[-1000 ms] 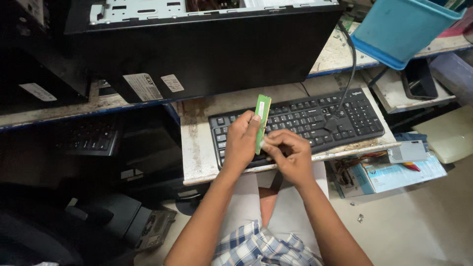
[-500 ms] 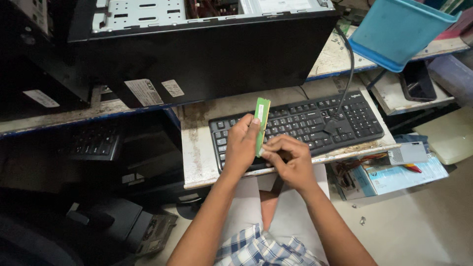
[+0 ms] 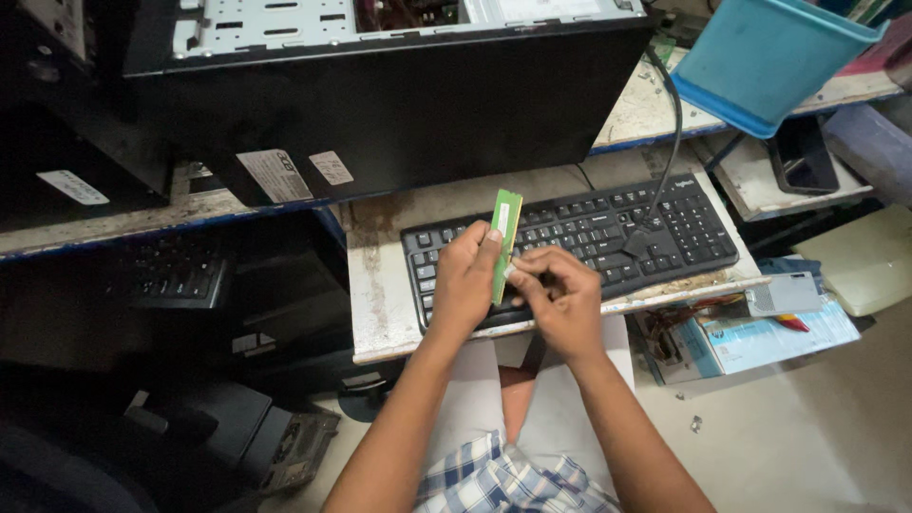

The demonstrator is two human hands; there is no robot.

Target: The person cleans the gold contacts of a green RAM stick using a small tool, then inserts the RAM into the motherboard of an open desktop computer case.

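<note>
Green, narrow memory-module circuit board [image 3: 504,244] stands upright above the black keyboard [image 3: 608,233], pinched along its left edge by my left hand [image 3: 465,282], while my right hand [image 3: 562,296] grips its lower right edge.

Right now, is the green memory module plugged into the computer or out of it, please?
Out. The left hand holds the green memory module on edge above the black keyboard, the right hand touching its lower end.

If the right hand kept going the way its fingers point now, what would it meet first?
The right hand points left toward the green memory stick, which its fingertips seem to touch already; just beyond is the left hand. Depth is hard to judge.
</note>
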